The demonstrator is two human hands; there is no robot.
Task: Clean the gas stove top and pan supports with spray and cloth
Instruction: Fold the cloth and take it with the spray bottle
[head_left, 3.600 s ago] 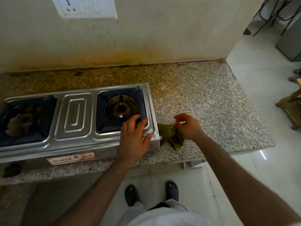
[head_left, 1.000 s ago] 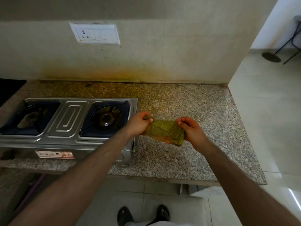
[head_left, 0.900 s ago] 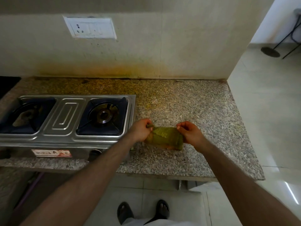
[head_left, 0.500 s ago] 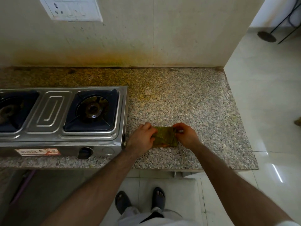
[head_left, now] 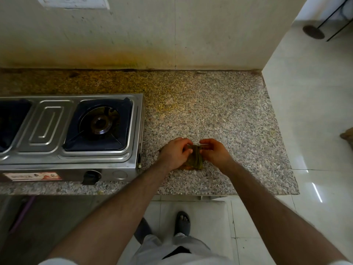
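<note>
A steel gas stove [head_left: 47, 159] sits on the left of the granite counter [head_left: 219, 115]. Its right burner [head_left: 100, 123] lies in a dark blue recess, with thin pan support arms around it. The left burner is cut off by the frame edge. A green-yellow cloth [head_left: 195, 158] lies folded small on the counter just right of the stove. My left hand [head_left: 174, 153] and my right hand [head_left: 214, 153] pinch it from either side, fingertips nearly meeting over it. No spray bottle is in view.
A stained wall [head_left: 133, 35] with a switch plate [head_left: 76, 2] runs behind the counter. The counter ends at the right over white floor tiles [head_left: 315, 131]. A black stove knob [head_left: 90, 176] faces me. My feet stand below the counter's front edge.
Both hands lowered the cloth from the air onto the counter and folded it narrower, coming closer together. Earlier my left hand rested on the stove's corner.
</note>
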